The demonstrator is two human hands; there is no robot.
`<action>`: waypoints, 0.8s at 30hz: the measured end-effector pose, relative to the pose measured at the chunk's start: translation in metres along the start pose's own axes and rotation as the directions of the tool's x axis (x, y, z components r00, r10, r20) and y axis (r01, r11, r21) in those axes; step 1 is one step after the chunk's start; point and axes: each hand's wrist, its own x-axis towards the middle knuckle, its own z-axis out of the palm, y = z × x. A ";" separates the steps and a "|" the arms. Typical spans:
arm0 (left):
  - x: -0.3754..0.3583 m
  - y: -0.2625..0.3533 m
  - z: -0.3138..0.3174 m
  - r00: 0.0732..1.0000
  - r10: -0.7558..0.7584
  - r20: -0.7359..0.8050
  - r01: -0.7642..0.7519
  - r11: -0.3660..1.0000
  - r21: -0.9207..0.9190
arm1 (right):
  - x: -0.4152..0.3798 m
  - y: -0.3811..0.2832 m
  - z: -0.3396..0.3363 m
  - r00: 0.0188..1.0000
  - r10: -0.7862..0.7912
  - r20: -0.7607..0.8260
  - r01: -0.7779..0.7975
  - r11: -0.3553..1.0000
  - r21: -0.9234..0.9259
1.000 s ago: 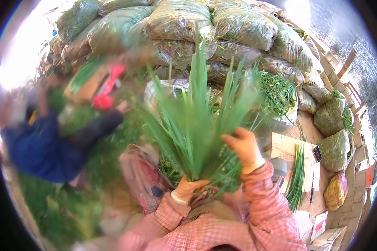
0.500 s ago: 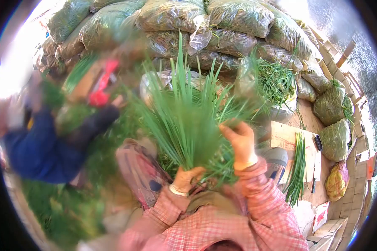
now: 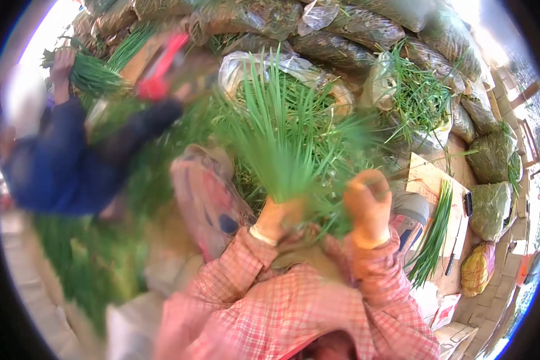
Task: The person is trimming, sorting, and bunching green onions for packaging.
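Observation:
A fanned bunch of long green stalks stands upright between my knees, its lower end wrapped by the fingers of my left hand. To the right of the bunch is my right hand, raised with its fingers curled together. Blurred green blades lie beside those fingers, and what they pinch, if anything, is too smeared to make out. Behind the bunch, an open clear bag holds loose green cuttings.
A co-worker in a blue sleeve holds another bunch at the left, near a red object. Right: a board with stalks, a knife and a black object. Filled bags are stacked behind.
The view has shifted, so the stacked bags sit higher in it. My right hand has moved away from the bunch to the right, while my left hand keeps its hold.

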 end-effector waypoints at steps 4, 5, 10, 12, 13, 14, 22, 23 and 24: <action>-0.001 0.001 -0.002 0.986 -0.151 -0.065 0.117 0.923 -0.367 | -0.022 -0.001 0.002 0.998 0.021 0.055 -0.032 0.977 0.211; 0.000 0.006 0.004 0.965 -0.227 -0.130 0.142 0.872 -0.469 | -0.025 0.000 -0.001 0.996 0.035 0.088 -0.052 0.979 0.198; -0.001 0.010 -0.006 0.967 -0.246 -0.069 0.167 0.814 -0.557 | -0.034 0.000 -0.012 0.981 0.123 0.150 -0.157 0.959 0.236; -0.001 0.011 -0.005 0.966 -0.227 -0.127 0.125 0.834 -0.537 | -0.033 0.001 -0.015 0.983 0.126 0.135 -0.159 0.949 0.272; -0.002 0.014 -0.003 0.964 -0.217 -0.156 0.105 0.844 -0.526 | -0.033 0.002 -0.016 0.983 0.119 0.136 -0.154 0.947 0.283; -0.004 0.016 -0.003 0.973 -0.210 -0.101 0.122 0.829 -0.545 | -0.034 0.002 -0.016 0.984 0.113 0.138 -0.149 0.944 0.295; -0.004 0.030 0.006 0.975 -0.216 -0.057 0.151 0.827 -0.541 | -0.046 0.006 -0.024 0.952 0.087 0.295 -0.167 0.952 0.258; 0.002 0.027 0.005 0.978 -0.209 -0.023 0.171 0.855 -0.489 | -0.049 0.005 -0.025 0.927 0.103 0.361 -0.186 0.961 0.204; 0.011 0.021 -0.001 0.979 -0.203 0.013 0.188 0.880 -0.435 | -0.051 0.003 -0.023 0.886 0.112 0.449 -0.159 0.985 0.068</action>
